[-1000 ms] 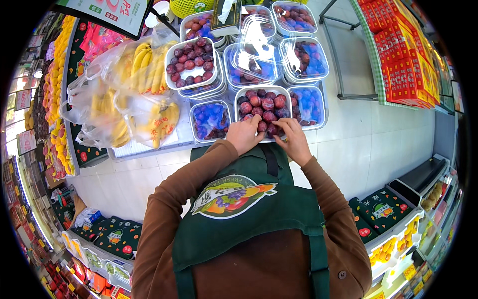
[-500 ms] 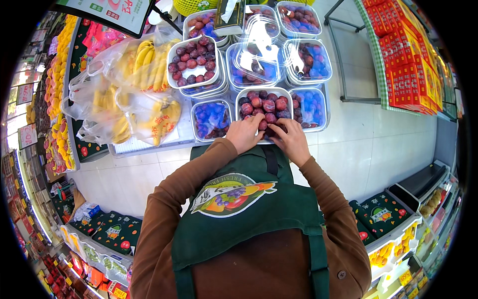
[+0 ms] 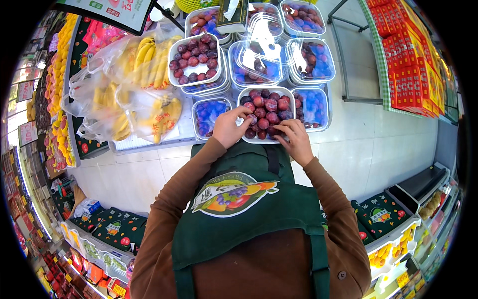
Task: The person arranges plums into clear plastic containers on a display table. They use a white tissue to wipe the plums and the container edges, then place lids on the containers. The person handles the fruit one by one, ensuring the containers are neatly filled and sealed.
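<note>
A white plastic tray (image 3: 295,115) heaped with dark red plums (image 3: 271,105) sits right in front of me at the table's near edge. At its left rim, my left hand (image 3: 230,128) is closed on a crumpled white scrap (image 3: 240,121) that looks like tissue. Its fingertips reach the plums along that side. Over the near right corner, my right hand (image 3: 296,141) has its fingers bent round a plum, with the thumb by the rim; its grip is partly hidden.
Lidded plum boxes (image 3: 309,59) are stacked behind the tray, and another open plum tray (image 3: 194,59) tops a stack at left. Bagged bananas (image 3: 144,56) cover the table's left. A tissue box (image 3: 232,17) lies on the far boxes. Red cartons (image 3: 406,74) stand at far right.
My left hand has moved left from the tray's near middle to its left rim. My right hand has shifted slightly right and down, uncovering more of the near plums.
</note>
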The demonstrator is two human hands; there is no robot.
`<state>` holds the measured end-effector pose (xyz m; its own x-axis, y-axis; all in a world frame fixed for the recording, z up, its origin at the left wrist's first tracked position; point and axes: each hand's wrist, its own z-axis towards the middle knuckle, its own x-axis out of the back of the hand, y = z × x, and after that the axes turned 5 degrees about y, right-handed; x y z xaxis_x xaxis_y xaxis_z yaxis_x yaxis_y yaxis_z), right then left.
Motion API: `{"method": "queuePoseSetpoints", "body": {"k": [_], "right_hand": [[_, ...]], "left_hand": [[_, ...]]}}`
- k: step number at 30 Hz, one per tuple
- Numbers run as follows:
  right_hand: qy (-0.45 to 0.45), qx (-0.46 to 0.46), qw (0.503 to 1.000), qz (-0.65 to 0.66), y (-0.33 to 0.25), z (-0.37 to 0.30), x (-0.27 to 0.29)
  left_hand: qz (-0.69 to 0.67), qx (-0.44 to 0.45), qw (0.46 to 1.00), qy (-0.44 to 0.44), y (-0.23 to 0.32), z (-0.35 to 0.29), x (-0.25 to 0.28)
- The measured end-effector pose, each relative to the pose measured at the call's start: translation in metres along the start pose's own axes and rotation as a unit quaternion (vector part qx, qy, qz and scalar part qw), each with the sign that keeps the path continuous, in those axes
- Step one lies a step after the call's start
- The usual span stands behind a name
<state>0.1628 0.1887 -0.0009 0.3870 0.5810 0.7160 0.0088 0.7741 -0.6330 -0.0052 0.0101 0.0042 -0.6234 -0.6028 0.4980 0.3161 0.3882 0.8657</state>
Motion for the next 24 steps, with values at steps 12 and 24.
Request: {"method": "queuePoseSetpoints", "body": {"k": [12, 24], "right_hand": [[-0.088, 0.061, 0.992, -0.066, 0.007, 0.014, -0.005], [-0.053, 0.015, 0.998, -0.03, -0.008, 0.018, -0.017]], "left_hand": [[0.195, -0.11, 0.968, -0.11, 0.009, 0.003, -0.022], [0.125, -0.125, 0.976, -0.124, -0.004, -0.017, 0.007]]}}
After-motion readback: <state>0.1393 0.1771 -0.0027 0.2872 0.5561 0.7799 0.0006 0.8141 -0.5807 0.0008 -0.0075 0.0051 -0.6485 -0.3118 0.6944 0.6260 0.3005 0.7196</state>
